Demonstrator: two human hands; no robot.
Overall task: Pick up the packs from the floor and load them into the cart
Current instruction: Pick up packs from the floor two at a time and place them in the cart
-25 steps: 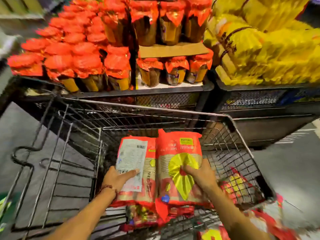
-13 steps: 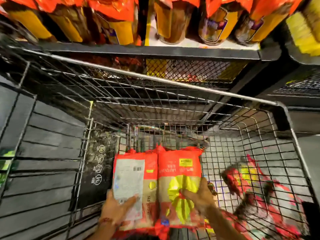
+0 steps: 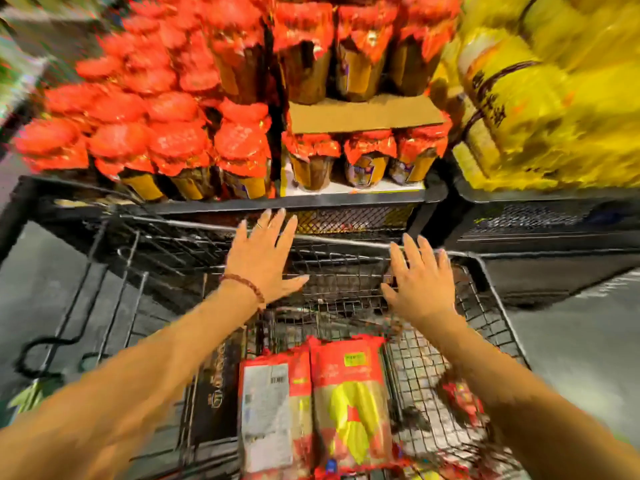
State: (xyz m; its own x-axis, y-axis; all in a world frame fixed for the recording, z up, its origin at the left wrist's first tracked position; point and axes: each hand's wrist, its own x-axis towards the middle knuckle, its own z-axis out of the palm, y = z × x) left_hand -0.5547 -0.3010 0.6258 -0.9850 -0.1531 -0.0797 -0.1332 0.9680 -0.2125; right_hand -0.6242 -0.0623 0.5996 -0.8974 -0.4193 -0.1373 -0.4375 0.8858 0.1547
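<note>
Two red packs lie side by side in the wire cart (image 3: pixel 491 306): one pack with a white label (image 3: pixel 270 414) on the left, one pack with a yellow bow print (image 3: pixel 349 407) on the right. My left hand (image 3: pixel 263 258) hovers above the cart's far part with fingers spread and straight, holding nothing. My right hand (image 3: pixel 422 282) is raised beside it, fingers also spread, holding nothing. Both hands are well above and beyond the packs.
More red packs (image 3: pixel 460 400) show through the cart's right wall, low down. Behind the cart stands a dark shelf (image 3: pixel 311 202) with red-capped jars (image 3: pixel 180 143) and, to the right, yellow bags (image 3: pixel 540 98). A folded cart seat flap (image 3: pixel 86 306) is at left.
Both hands have let go of the two packs, which now lie in the cart. The hands have lifted up and forward with fingers spread, and the view has tilted up.
</note>
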